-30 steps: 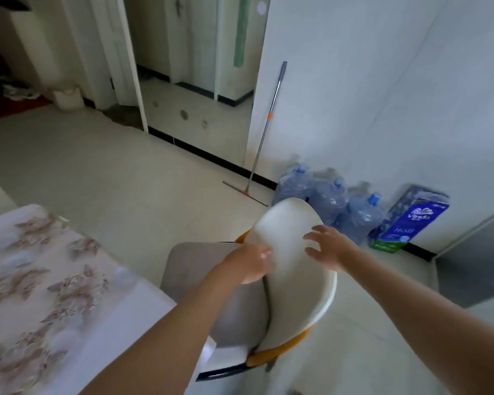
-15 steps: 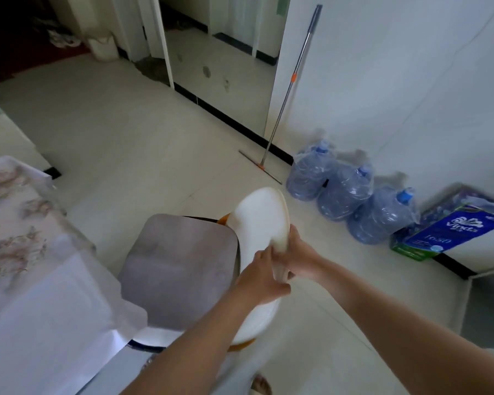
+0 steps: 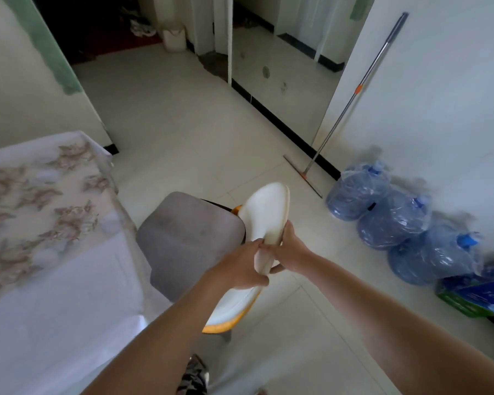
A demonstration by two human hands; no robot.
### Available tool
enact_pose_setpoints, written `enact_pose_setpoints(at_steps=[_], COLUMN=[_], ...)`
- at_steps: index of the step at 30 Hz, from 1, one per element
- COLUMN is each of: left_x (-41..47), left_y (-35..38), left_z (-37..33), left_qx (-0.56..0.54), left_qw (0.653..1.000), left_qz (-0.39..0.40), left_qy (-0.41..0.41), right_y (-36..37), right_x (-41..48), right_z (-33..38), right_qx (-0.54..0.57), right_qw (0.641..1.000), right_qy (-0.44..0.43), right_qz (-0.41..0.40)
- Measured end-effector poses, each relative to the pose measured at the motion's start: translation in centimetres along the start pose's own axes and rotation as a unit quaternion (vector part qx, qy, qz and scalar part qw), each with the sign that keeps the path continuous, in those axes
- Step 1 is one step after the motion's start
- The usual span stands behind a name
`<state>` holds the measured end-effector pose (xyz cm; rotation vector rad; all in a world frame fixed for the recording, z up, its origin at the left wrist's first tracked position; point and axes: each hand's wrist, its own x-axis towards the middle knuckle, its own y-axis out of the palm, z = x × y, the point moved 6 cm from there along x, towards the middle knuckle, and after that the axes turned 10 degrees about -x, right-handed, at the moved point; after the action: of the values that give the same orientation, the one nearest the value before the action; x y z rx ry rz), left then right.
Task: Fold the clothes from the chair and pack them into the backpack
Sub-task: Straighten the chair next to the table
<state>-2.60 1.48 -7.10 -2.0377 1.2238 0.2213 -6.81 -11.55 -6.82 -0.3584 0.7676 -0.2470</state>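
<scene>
I see the left hand [image 3: 240,266] and the right hand [image 3: 290,249] gripping the chair [image 3: 268,209] by its white backrest. The fingers curl round its edge and the hands are close together. The grey seat [image 3: 188,238] is just beside the cloth-covered table [image 3: 40,223] at left. Three water bottles [image 3: 394,220] stand along the right wall. A squeegee [image 3: 351,104] leans on that wall near them.

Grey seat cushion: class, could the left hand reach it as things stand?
Probably yes: the grey seat cushion lies right beside the left hand, nothing between, though that hand grips the white backrest.
</scene>
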Motion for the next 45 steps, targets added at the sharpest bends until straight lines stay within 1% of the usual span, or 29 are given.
enact_pose_setpoints(at_steps=[3,9,10,11,12,13,14,15,16,17,18,20,21,22,25,27,30,32,34,36,37,39,40,41,42,43,44,45], left_x=[0.4,1.4,1.6,1.7,1.9,1.9,1.9,2.1,2.1,2.1,2.1,2.0,1.9,1.7,0.7,0.2,0.2,0.4,1.1,2.2,2.6,3.6,4.4,5.4,6.7,8.0,9.4,11.0], left_y=[-4.3,-11.5,-12.6,-13.7,-14.7,-15.4,-15.8,-16.1,-16.2,-16.1,-15.9,-15.3,-15.1,-14.7,-13.5,-12.9,-11.5,-10.3,-8.9,-7.5,-7.1,-7.3,-7.9,-9.2,-11.0,-12.9,-14.7,-16.1], left_z=[2.4,8.0,8.8,9.4,9.9,10.4,11.0,11.6,12.0,12.3,12.5,12.6,12.7,12.8,12.7,11.8,10.4,9.8,8.8,7.6,7.2,6.2,5.5,4.6,3.5,2.2,0.5,-1.3], left_qx=[0.015,-0.025,-0.03,-0.032,-0.035,-0.037,-0.039,-0.042,-0.053,-0.065,-0.074,-0.077,-0.071,-0.072,-0.068,-0.044,-0.038,-0.05,-0.052,-0.054,-0.083,-0.182,-0.208,-0.191,-0.144,-0.085,-0.041,-0.012], left_qw=[1.0,0.996,0.995,0.995,0.994,0.993,0.992,0.991,0.99,0.987,0.985,0.981,0.978,0.974,0.957,0.945,0.938,0.935,0.937,0.946,0.946,0.934,0.933,0.944,0.956,0.961,0.959,0.957], left_qz=[-0.012,-0.042,-0.052,-0.061,-0.069,-0.075,-0.081,-0.082,-0.08,-0.081,-0.087,-0.101,-0.111,-0.125,-0.173,-0.205,-0.217,-0.21,-0.195,-0.158,-0.137,-0.103,-0.096,-0.109,-0.147,-0.203,-0.252,-0.281], left_qy=[-0.021,-0.069,-0.074,-0.078,-0.079,-0.083,-0.087,-0.097,-0.107,-0.12,-0.128,-0.146,-0.16,-0.175,-0.224,-0.251,-0.27,-0.281,-0.285,-0.279,-0.283,-0.288,-0.276,-0.246,-0.21,-0.17,-0.123,-0.074], right_y=[1.7,3.4,3.4,3.3,2.9,2.5,2.0,1.8,2.1,2.7,3.3,5.1,6.1,6.9,8.5,8.4,7.2,6.2,5.2,3.8,2.9,0.9,-0.4,-1.6,-3.0,-4.2,-5.1,-5.3], right_x=[2.1,6.6,7.3,8.0,8.5,8.8,9.0,8.9,8.7,8.9,9.1,10.0,10.7,11.3,12.5,12.9,13.0,13.4,13.7,14.4,14.5,14.6,14.4,14.8,14.8,15.0,15.0,14.9], right_z=[3.1,9.8,10.9,12.0,13.0,14.1,15.5,16.9,18.2,18.8,19.0,18.5,18.2,18.0,17.6,17.4,16.6,15.8,14.8,13.9,13.6,12.8,12.7,12.4,12.5,12.5,12.4,12.2], right_qx=[-0.045,-0.159,-0.193,-0.25,-0.335,-0.432,-0.52,-0.577,-0.609,-0.63,-0.646,-0.675,-0.684,-0.687,-0.658,-0.626,-0.589,-0.572,-0.558,-0.55,-0.548,-0.529,-0.506,-0.472,-0.424,-0.367,-0.316,-0.273], right_qw=[0.998,0.98,0.973,0.959,0.935,0.894,0.84,0.785,0.738,0.702,0.675,0.642,0.634,0.635,0.665,0.679,0.683,0.678,0.661,0.649,0.646,0.661,0.681,0.72,0.773,0.833,0.883,0.919], right_qy=[-0.039,-0.101,-0.113,-0.118,-0.114,-0.118,-0.14,-0.184,-0.239,-0.288,-0.327,-0.358,-0.358,-0.353,-0.354,-0.382,-0.43,-0.459,-0.495,-0.516,-0.522,-0.524,-0.523,-0.502,-0.465,-0.41,-0.343,-0.276], right_qz=[0.03,0.063,0.063,0.056,0.036,-0.007,-0.07,-0.129,-0.164,-0.165,-0.144,-0.067,-0.036,-0.013,0.013,0.019,0.037,0.049,0.075,0.098,0.098,0.089,0.081,0.079,0.074,0.062,0.055,0.068])
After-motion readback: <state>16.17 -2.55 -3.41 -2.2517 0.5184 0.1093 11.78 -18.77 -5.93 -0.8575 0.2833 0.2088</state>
